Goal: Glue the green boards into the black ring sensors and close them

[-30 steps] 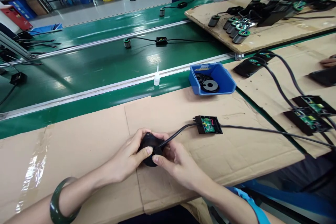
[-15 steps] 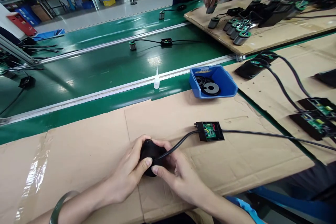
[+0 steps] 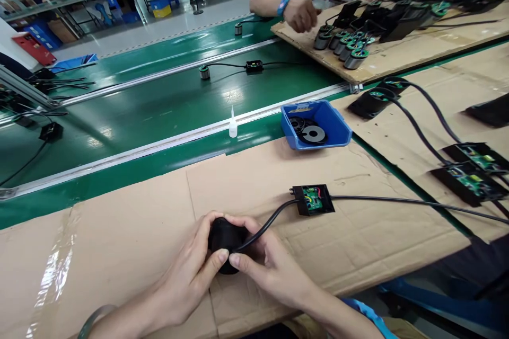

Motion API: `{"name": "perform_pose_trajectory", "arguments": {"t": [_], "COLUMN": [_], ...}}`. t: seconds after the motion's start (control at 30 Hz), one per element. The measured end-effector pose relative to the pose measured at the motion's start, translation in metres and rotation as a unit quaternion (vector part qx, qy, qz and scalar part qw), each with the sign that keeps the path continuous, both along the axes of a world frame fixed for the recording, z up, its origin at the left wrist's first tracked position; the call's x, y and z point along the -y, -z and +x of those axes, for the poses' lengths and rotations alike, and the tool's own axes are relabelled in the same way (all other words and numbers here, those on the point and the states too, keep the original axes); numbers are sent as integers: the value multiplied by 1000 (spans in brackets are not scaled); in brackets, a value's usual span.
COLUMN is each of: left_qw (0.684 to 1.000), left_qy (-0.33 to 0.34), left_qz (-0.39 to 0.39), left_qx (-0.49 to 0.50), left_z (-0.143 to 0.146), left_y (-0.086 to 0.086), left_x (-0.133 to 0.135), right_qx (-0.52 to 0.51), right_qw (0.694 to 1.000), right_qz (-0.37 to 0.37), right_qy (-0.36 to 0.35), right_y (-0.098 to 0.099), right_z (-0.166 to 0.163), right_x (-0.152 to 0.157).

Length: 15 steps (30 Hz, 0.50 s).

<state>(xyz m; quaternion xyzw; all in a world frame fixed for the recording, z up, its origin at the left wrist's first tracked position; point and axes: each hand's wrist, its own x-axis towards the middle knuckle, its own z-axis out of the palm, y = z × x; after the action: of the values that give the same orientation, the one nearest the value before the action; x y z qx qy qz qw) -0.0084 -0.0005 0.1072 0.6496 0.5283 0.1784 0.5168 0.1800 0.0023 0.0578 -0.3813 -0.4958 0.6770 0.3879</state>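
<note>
A round black housing is gripped between both of my hands just above the cardboard. My left hand wraps its left side, the thumb pressing near the bottom. On the other side my right hand closes round it, thumb tip almost meeting the left one. From the housing a black cable curves up to an uncovered black box with a green circuit board inside. Another cable leaves that box toward the right. What the housing contains is hidden.
A blue bin with black rings stands behind the box. Near the metal rail sits a small white dropper bottle. A co-worker's hand is beside motor parts on a board. More open boxes lie at right.
The co-worker's hand has put down the motor part it held and moved left. My hands keep hold of the housing, which is tilted slightly differently; the view has shifted a little.
</note>
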Motion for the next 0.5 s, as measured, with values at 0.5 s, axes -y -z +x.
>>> {"name": "perform_pose_trajectory", "arguments": {"t": [0.5], "left_qw": [999], "left_qy": [46], "left_qz": [14], "left_qx": [16], "left_z": [-1], "left_y": [-9], "left_x": [-10], "right_qx": [14], "right_qw": [999], "right_qz": [-25], "right_qy": [14], "right_y": [-13], "right_z": [-4], "right_x": [-2]}}
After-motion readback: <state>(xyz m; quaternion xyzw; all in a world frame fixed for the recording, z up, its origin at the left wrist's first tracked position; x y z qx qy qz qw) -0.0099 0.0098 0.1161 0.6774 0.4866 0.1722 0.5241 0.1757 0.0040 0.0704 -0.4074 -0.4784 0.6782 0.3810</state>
